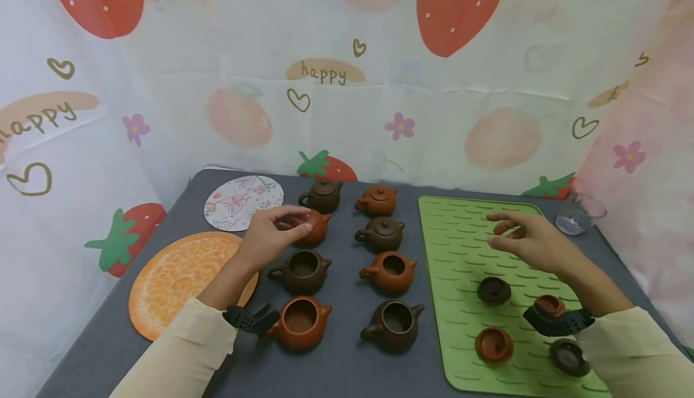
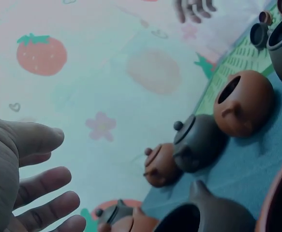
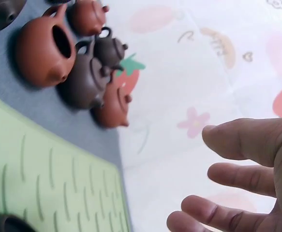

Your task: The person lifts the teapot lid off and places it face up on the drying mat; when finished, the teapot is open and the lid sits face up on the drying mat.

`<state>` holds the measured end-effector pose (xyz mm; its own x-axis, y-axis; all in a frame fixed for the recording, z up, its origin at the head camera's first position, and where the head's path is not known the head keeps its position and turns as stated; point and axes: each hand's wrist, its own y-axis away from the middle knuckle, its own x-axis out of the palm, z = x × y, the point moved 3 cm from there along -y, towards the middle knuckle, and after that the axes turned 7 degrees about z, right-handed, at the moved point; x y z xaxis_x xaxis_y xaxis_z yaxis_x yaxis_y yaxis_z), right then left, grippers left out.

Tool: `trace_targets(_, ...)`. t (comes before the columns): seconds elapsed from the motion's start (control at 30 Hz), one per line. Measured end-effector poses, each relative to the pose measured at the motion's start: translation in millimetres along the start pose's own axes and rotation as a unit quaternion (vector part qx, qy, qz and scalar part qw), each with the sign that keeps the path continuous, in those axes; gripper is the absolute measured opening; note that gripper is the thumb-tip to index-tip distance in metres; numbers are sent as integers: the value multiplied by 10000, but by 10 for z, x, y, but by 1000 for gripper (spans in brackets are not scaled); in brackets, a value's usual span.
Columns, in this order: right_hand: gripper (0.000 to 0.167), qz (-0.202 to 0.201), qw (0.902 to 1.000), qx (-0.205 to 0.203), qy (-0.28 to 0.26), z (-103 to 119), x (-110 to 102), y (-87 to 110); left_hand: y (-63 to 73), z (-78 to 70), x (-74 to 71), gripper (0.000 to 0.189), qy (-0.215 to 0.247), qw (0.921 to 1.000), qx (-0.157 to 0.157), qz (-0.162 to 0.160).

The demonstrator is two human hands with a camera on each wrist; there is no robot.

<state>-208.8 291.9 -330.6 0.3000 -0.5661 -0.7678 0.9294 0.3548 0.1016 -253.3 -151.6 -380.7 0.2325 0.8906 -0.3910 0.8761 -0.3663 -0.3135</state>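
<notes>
My left hand (image 1: 275, 229) hovers beside and partly in front of a reddish-brown teapot (image 1: 318, 229) in the left column. Its fingers are loosely bent and hold nothing; the left wrist view shows a gap between thumb and fingers. Over the green mat (image 1: 461, 326) floats my right hand (image 1: 528, 242), relaxed and holding nothing. Below it on the mat lie a dark lid (image 1: 494, 290), a reddish lid (image 1: 494, 345), another reddish lid (image 1: 550, 304) and a dark lid (image 1: 569, 357). Lidless teapots stand nearer me: dark (image 1: 303, 271), reddish (image 1: 300, 324), reddish (image 1: 389, 273) and dark (image 1: 397, 326).
Lidded teapots stand at the back: dark (image 1: 322, 195), reddish (image 1: 376, 200) and dark (image 1: 381, 233). Left of them lie a floral round mat (image 1: 244, 202) and an orange round mat (image 1: 162, 283). A clear glass (image 1: 578, 214) stands at the far right, near the patterned curtain (image 1: 336, 127).
</notes>
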Motion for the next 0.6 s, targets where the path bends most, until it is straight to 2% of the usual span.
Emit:
trace_targets(0.07, 53, -49, 10000, -70, -24, 65, -9, -33, -61, -16, 45, 29, -21, 10000, 63, 46)
trace_targets(0.27, 49, -210, 9995, -246, 12, 205, 11, -166, -242, 6, 192, 31, 240, 9995, -47, 216)
trace_targets(0.43, 47, -202, 9988, -375, -222, 294, 86, -315, -402, 5, 353, 31, 245, 9991, -61, 343)
trace_targets(0.6, 47, -94, 9972, -513, -535, 367, 189, -476, -521, 34, 539, 34, 267, 9967, -305, 703)
